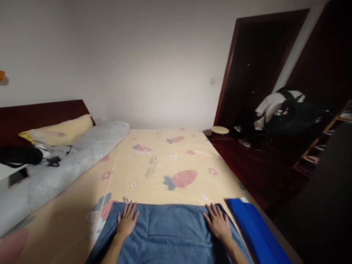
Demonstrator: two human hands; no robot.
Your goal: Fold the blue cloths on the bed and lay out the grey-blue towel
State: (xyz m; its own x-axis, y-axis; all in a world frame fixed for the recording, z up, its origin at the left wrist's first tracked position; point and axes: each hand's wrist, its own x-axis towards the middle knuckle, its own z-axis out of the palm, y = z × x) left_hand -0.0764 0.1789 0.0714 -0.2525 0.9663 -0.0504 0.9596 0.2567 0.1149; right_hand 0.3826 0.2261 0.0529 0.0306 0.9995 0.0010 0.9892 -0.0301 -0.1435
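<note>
A dark blue-grey cloth, towel-like in texture (pixel 176 223), lies spread over the near part of the bed, its lower part cut off by the bottom of the view. Flat on its far left corner rests my left hand (pixel 127 220), fingers spread. My right hand (pixel 219 222) presses the far right corner the same way, palm down. A small white tag (pixel 127 200) sticks out beyond the cloth's far edge near my left fingertips. To the right of the cloth, a folded bright blue fabric (pixel 257 229) lies along the bed's edge.
The bed wears a yellow carrot-print sheet (pixel 154 161). Along its left run a rolled grey quilt (pixel 82 157), a yellow pillow (pixel 63 132), black cables (pixel 53 160) and a phone (pixel 18 177). A round stool (pixel 220 130) stands by the door; a person with a backpack (pixel 275 106) bends nearby.
</note>
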